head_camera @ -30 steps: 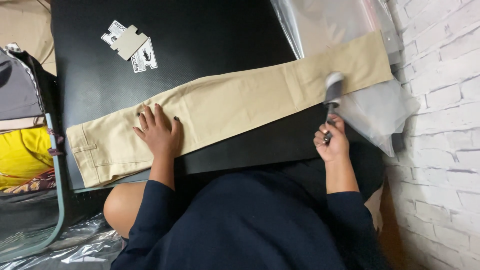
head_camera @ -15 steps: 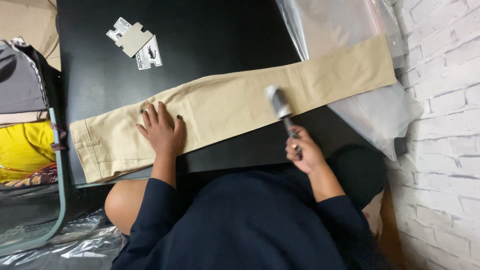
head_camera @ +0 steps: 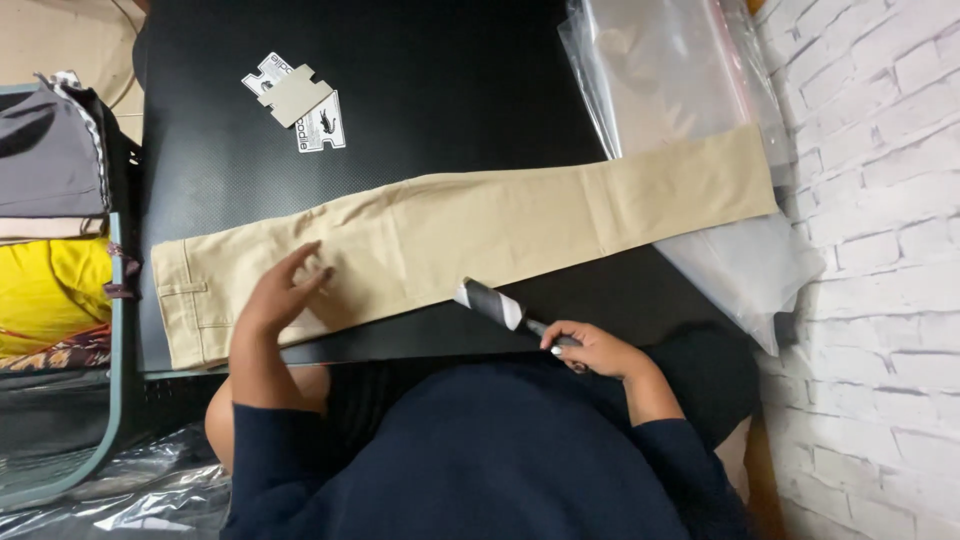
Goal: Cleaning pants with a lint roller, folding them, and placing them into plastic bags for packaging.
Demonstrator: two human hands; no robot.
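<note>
Beige folded trousers (head_camera: 480,235) lie lengthwise across a black table (head_camera: 430,100), waistband at the left, leg end at the right. My left hand (head_camera: 275,300) rests on the trousers near the waistband with fingers spread. My right hand (head_camera: 598,350) grips the handle of a lint roller (head_camera: 492,303). Its white and dark head touches the trousers' near edge about mid-length.
Paper clothing tags (head_camera: 300,100) lie on the table's far left. A clear plastic bag (head_camera: 690,150) lies under the trouser leg at the right, by a white brick wall (head_camera: 880,250). Folded grey and yellow clothes (head_camera: 45,220) are stacked at the left. More plastic (head_camera: 120,490) lies on the floor.
My right hand has swept the lint roller leftward along the trousers, from the leg end to mid-length. My left hand stayed near the waistband, fingers lifting slightly.
</note>
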